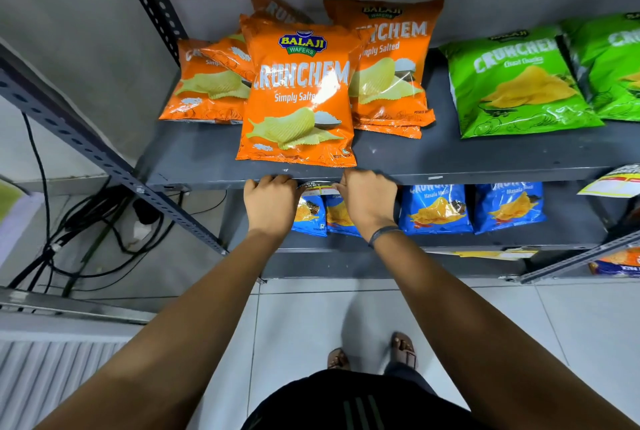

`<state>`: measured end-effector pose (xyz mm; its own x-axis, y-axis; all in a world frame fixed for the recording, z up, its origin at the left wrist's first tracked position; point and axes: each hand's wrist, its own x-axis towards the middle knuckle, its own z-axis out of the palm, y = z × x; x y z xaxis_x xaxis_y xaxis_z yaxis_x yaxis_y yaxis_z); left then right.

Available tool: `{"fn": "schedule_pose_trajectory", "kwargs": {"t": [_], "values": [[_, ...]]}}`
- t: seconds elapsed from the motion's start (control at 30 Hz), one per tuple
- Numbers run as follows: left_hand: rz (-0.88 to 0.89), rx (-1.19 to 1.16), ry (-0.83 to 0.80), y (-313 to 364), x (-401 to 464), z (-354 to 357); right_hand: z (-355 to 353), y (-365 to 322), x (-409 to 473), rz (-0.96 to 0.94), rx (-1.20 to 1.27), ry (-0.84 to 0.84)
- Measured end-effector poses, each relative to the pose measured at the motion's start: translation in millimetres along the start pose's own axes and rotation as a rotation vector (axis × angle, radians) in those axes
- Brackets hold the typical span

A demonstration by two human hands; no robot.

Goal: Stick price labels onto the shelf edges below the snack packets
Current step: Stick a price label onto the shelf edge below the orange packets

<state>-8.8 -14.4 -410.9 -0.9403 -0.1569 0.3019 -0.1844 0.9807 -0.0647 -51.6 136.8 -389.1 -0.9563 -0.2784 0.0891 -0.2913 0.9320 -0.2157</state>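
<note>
A small price label (319,186) sits against the front edge of the dark grey shelf (450,177), right below the front orange snack packet (297,93). My left hand (270,206) has its fingers curled on the label's left end. My right hand (367,202) pinches the label's right end. The fingertips of both hands are hidden against the shelf edge. More orange packets (389,62) lie behind the front one.
Green packets (519,83) lie on the same shelf to the right, blue packets (436,207) on the shelf below. Another yellow and white label (614,183) hangs at the far right edge. Perforated metal uprights (86,138) and cables (69,232) are at the left. My feet (374,353) stand on tiled floor.
</note>
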Motion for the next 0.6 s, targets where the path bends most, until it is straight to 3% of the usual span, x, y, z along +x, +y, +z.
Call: {"fn": "schedule_pose_trajectory", "kwargs": {"t": [0.23, 0.4, 0.6], "values": [[-0.018, -0.036, 0.036, -5, 5, -3, -5, 6, 2, -0.057, 0.080, 0.063], [0.049, -0.043, 0.164, 2, 11, -10, -1, 8, 4, -0.064, 0.147, 0.077], [0.081, 0.031, 0.129, 23, 25, -18, -2, 12, 6, -0.086, 0.181, 0.062]]}}
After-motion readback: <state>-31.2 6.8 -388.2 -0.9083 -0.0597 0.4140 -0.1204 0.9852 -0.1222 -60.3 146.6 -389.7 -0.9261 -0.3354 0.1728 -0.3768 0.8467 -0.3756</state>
